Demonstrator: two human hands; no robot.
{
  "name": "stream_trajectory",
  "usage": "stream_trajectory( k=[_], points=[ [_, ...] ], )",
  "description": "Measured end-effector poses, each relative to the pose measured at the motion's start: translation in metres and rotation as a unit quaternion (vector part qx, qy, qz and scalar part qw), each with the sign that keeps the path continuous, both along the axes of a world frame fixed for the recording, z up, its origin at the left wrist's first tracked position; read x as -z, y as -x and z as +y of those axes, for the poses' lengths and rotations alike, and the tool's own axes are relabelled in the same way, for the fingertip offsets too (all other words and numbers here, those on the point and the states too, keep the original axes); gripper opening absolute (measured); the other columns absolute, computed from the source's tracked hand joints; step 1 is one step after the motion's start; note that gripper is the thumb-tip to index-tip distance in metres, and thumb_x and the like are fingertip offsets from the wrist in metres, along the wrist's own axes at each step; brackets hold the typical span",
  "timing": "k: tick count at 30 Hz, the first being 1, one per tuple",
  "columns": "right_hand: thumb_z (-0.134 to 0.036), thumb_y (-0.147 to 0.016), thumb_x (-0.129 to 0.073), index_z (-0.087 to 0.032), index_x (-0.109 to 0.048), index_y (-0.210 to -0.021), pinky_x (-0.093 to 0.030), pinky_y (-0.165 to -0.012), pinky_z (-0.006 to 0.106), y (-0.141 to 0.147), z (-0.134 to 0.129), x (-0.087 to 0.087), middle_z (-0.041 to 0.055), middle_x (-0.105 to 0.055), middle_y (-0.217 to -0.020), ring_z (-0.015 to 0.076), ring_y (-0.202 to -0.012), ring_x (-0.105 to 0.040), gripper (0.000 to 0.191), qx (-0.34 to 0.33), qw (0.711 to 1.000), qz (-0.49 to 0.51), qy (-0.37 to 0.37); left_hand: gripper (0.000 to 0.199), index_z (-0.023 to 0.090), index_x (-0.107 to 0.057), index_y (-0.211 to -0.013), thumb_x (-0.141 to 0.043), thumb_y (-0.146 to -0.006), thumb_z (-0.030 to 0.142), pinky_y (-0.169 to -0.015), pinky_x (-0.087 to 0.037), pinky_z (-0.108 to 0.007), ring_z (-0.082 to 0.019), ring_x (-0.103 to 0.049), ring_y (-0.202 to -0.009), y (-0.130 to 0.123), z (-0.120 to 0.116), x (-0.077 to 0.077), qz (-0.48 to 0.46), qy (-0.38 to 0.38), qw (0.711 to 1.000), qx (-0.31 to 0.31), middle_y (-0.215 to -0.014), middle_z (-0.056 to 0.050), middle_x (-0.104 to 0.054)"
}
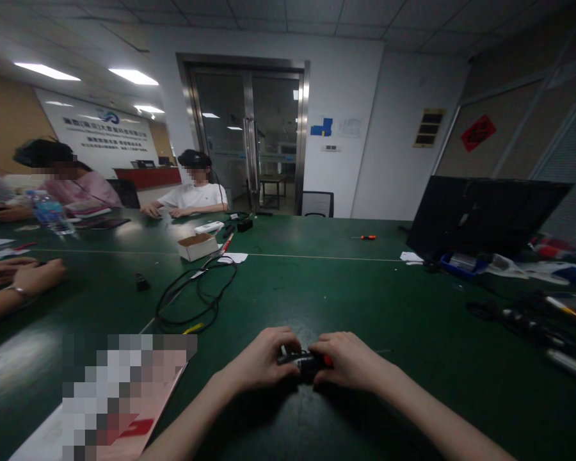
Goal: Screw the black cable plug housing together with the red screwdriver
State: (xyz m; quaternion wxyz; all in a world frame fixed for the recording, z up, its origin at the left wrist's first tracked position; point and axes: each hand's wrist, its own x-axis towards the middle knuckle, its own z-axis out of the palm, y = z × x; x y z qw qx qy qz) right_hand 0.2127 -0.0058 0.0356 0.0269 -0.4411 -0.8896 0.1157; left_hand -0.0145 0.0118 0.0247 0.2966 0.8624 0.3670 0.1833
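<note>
Both of my hands meet low over the green table, just right of the middle of the view. My left hand [273, 358] has its thumb and fingers closed on a small black object [307, 366] with pale marks on it; its exact kind is not clear. Close against its other side, my right hand [348, 362] is curled around an orange-and-black handle [328, 361], like that of a screwdriver. A thin shaft [384, 351] shows beyond the right hand's knuckles. The fingers hide much of both things.
A coiled black cable [199, 320], a small open box [196, 247] and a pink-and-white packet [158, 390] lie to the left. Farther off rests an orange screwdriver [368, 237]. A monitor [484, 218] and tools are at right. Co-workers sit left; one person's hands [33, 278] are nearby.
</note>
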Motion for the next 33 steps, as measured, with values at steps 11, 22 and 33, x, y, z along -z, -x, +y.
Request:
stream_trajectory(
  k=[11, 22, 33],
  points=[
    [-0.011, -0.079, -0.052, -0.019, -0.056, -0.092, -0.047, -0.069, 0.024, 0.023, 0.011, -0.085, 0.0021, -0.065, -0.087, 0.0133, -0.074, -0.06, 0.015, -0.026, 0.905, 0.395, -0.157, 0.013, 0.017, -0.073, -0.091, -0.07, -0.079, 0.019, -0.071, -0.042, -0.025, -0.019, -0.06, -0.08, -0.003, -0.002, 0.0, 0.006, -0.003, 1.0, -0.004, -0.088, -0.003, -0.066],
    [-0.03, -0.084, -0.056, -0.019, -0.051, -0.067, -0.023, -0.047, 0.026, 0.017, -0.005, -0.093, -0.0049, -0.047, -0.049, 0.0096, -0.041, -0.041, 0.021, -0.086, 0.88, 0.204, -0.42, 0.019, 0.019, -0.078, -0.099, -0.075, -0.08, 0.023, -0.074, -0.045, -0.024, -0.02, -0.063, -0.086, -0.006, -0.004, 0.011, -0.002, -0.027, 0.999, -0.02, -0.095, -0.005, -0.07],
    [-0.029, -0.085, -0.064, -0.019, -0.057, -0.078, -0.028, -0.053, 0.022, 0.022, -0.001, -0.09, -0.0051, -0.055, -0.059, 0.0081, -0.051, -0.043, 0.015, -0.101, 0.955, 0.191, -0.205, 0.015, 0.019, -0.079, -0.096, -0.067, -0.087, 0.023, -0.068, -0.045, -0.025, -0.016, -0.061, -0.068, -0.003, -0.003, 0.01, -0.002, -0.074, 0.997, 0.029, -0.082, -0.003, -0.071]
  ],
)
